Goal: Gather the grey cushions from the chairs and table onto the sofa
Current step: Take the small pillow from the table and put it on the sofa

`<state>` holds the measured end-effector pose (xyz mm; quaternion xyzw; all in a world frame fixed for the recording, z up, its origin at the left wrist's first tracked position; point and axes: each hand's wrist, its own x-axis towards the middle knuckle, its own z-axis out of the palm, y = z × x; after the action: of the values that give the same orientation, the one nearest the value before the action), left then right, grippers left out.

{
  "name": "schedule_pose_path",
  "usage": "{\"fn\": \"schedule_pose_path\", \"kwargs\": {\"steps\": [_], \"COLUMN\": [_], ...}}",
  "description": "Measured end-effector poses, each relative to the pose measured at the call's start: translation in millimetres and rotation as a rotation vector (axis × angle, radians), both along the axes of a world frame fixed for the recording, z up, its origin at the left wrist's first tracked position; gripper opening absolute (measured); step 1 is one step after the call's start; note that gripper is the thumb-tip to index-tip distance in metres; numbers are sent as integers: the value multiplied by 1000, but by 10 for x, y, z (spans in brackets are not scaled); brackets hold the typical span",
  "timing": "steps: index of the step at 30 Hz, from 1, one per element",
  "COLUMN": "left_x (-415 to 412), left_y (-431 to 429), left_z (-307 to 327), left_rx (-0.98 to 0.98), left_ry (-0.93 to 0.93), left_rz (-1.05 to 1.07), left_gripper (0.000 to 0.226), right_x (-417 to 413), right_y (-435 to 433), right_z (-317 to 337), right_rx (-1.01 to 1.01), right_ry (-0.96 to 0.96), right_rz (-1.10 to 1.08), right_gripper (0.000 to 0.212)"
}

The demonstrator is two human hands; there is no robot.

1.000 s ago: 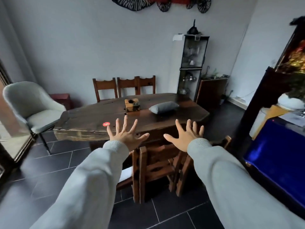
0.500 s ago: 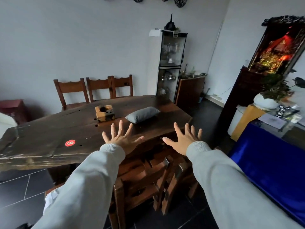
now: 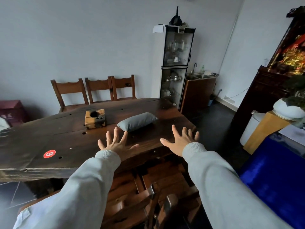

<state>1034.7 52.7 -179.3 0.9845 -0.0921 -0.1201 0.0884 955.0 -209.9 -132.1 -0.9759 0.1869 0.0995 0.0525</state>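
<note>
Head view: dark wooden table (image 3: 49, 139) fills mid-frame, three wooden chairs (image 3: 97, 90) behind it against white wall. Grey cushion (image 3: 137, 121) lies flat on table toward its right end, just right of wooden block (image 3: 95, 119). Red round sticker (image 3: 49, 154) near front edge. Left hand (image 3: 116, 143) held out over table, fingers spread wide, holding nothing; fingertips close to cushion's near edge, contact unclear. Right hand (image 3: 180, 140) likewise splayed, empty, right of cushion. Glass cabinet (image 3: 176, 63) at back.

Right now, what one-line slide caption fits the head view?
Both hands, left and right, spread open, reaching toward a grey cushion on the dark wooden table.
</note>
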Motion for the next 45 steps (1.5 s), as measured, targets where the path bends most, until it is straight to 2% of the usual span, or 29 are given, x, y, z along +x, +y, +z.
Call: {"fn": "schedule_pose_path", "kwargs": {"steps": [8, 22, 30, 35, 36, 41, 45], "left_x": [417, 1532, 2871, 4001, 4032, 4657, 4801], "left_y": [-652, -748, -497, -389, -407, -338, -325], "left_z": [9, -614, -1289, -2048, -2025, -2693, -3032], "left_rx": [7, -96, -36, -45, -38, -4, -23], "left_ry": [49, 143, 150, 150, 138, 116, 44], "left_rz": [157, 325, 165, 163, 144, 53, 3], "left_gripper": [100, 93, 115, 129, 130, 129, 136], "right_x": [846, 2172, 3343, 4586, 4630, 5416, 5653], "right_y": [-806, -1028, -986, -1023, -1061, -1090, -1169], "right_z": [-134, -1027, -1594, -2212, -2197, -2835, -3119], "right_rx": [52, 64, 34, 8, -2, 35, 70], "right_ry": [53, 207, 298, 277, 263, 261, 214], "right_rz": [90, 134, 102, 70, 74, 80, 42], "right_gripper": [100, 101, 95, 97, 97, 106, 110]}}
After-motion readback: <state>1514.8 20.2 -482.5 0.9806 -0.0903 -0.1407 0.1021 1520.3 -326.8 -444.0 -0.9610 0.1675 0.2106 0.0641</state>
